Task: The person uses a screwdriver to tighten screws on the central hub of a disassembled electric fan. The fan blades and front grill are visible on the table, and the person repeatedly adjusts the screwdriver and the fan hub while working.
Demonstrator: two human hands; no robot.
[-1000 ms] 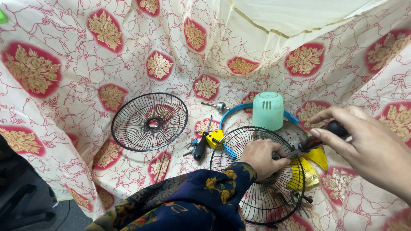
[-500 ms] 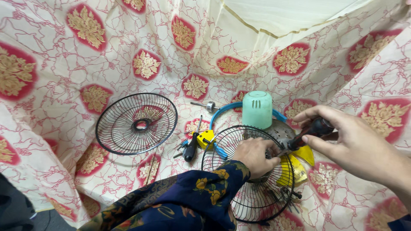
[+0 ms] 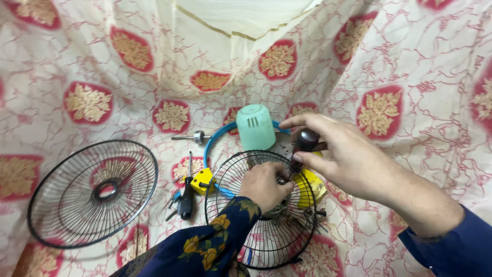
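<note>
One round black wire fan guard (image 3: 266, 225)

Single head-worn view, looking steeply down and forward from close above the patterned cloth (image 3: 410, 66). The left hand (image 3: 264, 184) and right hand (image 3: 343, 154) meet near frame centre over the wire fan guard (image 3: 266, 236); no second view overlaps it.

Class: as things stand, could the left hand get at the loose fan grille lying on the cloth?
Probably yes. The left hand rests in the other grille; the loose grille lies uncovered, with only a screwdriver between.
</note>
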